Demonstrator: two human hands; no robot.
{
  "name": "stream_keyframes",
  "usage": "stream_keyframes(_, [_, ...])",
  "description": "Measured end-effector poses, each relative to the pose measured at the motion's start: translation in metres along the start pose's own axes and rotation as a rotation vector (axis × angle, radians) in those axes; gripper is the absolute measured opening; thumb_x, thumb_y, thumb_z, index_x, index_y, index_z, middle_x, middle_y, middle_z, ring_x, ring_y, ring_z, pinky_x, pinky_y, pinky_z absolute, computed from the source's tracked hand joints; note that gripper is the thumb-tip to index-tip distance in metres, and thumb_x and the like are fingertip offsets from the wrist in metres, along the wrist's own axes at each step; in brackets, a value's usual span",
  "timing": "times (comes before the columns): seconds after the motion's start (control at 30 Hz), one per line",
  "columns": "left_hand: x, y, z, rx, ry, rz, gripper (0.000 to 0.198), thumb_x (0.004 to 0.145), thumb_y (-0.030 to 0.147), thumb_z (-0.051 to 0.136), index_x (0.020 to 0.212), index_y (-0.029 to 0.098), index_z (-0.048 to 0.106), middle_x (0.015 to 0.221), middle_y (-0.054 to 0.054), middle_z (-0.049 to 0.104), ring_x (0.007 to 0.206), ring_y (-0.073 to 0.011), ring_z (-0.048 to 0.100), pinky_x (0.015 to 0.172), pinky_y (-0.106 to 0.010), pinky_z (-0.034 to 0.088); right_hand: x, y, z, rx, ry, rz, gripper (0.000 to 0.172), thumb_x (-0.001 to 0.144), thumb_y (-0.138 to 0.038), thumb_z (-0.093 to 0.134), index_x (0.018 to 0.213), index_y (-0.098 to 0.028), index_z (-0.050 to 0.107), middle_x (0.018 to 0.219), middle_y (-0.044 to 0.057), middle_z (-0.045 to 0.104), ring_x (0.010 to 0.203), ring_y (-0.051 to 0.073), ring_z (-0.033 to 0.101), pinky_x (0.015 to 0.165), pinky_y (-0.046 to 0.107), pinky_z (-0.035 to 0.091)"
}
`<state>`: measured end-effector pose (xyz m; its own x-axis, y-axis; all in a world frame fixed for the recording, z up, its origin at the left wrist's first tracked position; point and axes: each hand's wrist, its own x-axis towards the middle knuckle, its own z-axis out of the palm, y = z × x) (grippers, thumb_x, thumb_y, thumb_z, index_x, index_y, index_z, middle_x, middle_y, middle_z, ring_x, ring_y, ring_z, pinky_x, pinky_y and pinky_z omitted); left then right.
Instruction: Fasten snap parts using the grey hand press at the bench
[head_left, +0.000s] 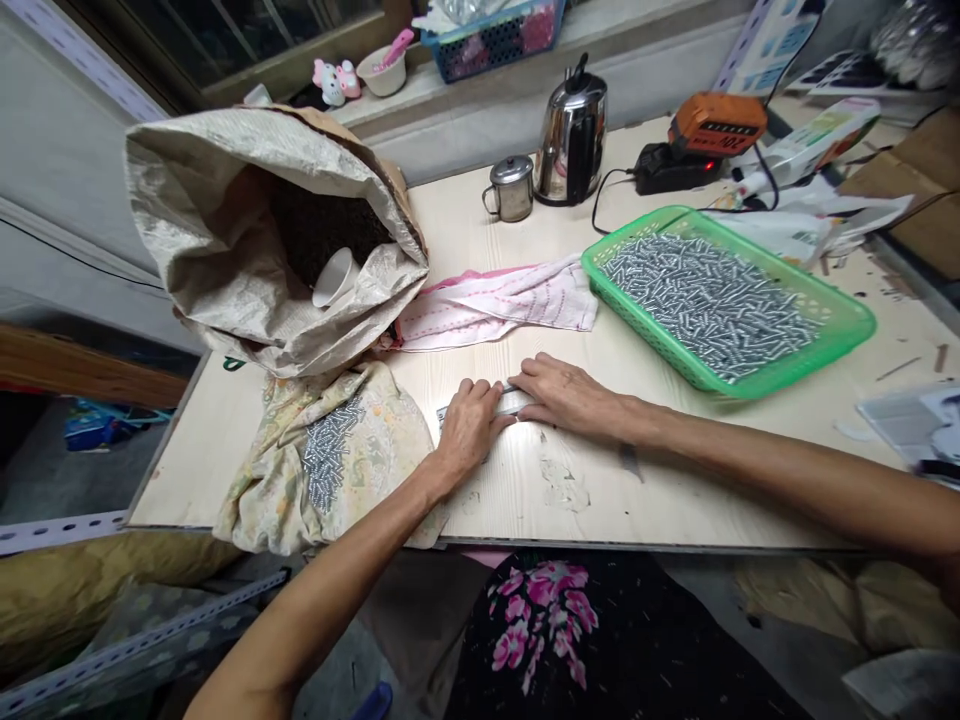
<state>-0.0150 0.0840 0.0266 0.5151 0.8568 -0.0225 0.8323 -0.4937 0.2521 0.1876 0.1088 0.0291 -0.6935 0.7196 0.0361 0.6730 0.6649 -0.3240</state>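
Observation:
My left hand [466,427] and my right hand [568,395] lie together on the light wooden table [675,480], both pressed over a small grey row of metal pins [512,402] that shows between them. The left fingers curl over its left end, while the right fingers lie flatter over its right end. A green plastic basket [847,340] full of small metal pins stands to the right of my hands. To the left, a flowered cloth [390,450] holds a loose pile of the same pins [326,455].
A large paper sack [225,230] with dark contents and a white cup [335,277] stands at the back left. A pink-and-white towel [495,300], a steel kettle [571,135], a small lidded mug [511,187] and an orange battery charger [712,125] sit behind.

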Motion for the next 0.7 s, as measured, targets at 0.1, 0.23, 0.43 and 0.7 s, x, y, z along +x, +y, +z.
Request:
stream_keyframes(0.1, [-0.017, 0.013, 0.010, 0.032, 0.109, -0.014, 0.046, 0.092, 0.030, 0.061, 0.132, 0.011, 0.050, 0.133, -0.019, 0.056, 0.125, -0.0314, 0.049, 0.101, -0.047, 0.045, 0.002, 0.013, -0.008, 0.037, -0.030, -0.050, 0.039, 0.095, -0.046, 0.056, 0.114, -0.013, 0.062, 0.104, 0.013, 0.061, 0.094, 0.025, 0.052, 0.081, 0.035, 0.039])
stream_keyframes(0.23, [-0.044, 0.042, 0.028, -0.015, 0.150, 0.073, 0.054, 0.093, 0.033, 0.059, 0.141, 0.015, 0.042, 0.149, -0.018, 0.046, 0.143, -0.0348, 0.034, 0.113, -0.055, 0.036, 0.014, 0.029, -0.005, -0.016, 0.032, -0.024, 0.024, 0.098, -0.030, 0.050, 0.104, -0.013, 0.066, 0.099, 0.012, 0.063, 0.093, 0.024, 0.053, 0.082, 0.035, 0.038])
stream_keyframes(0.43, [-0.053, 0.059, 0.035, -0.175, 0.106, 0.055, 0.054, 0.094, 0.041, 0.057, 0.141, 0.019, 0.043, 0.144, -0.016, 0.052, 0.141, -0.0340, 0.039, 0.114, -0.061, 0.031, 0.046, 0.029, -0.006, -0.142, 0.080, 0.077, 0.015, 0.094, -0.023, 0.054, 0.093, -0.016, 0.068, 0.097, 0.010, 0.066, 0.095, 0.025, 0.051, 0.078, 0.035, 0.032])
stream_keyframes(0.7, [-0.074, 0.060, 0.032, -0.204, 0.112, 0.155, 0.043, 0.095, 0.045, 0.054, 0.121, 0.011, 0.060, 0.115, -0.017, 0.067, 0.112, -0.0295, 0.061, 0.095, -0.043, 0.051, 0.054, -0.064, 0.007, -0.144, -0.112, -0.502, 0.009, 0.089, -0.019, 0.063, 0.083, -0.022, 0.070, 0.094, 0.007, 0.059, 0.091, 0.022, 0.044, 0.068, 0.033, 0.028])
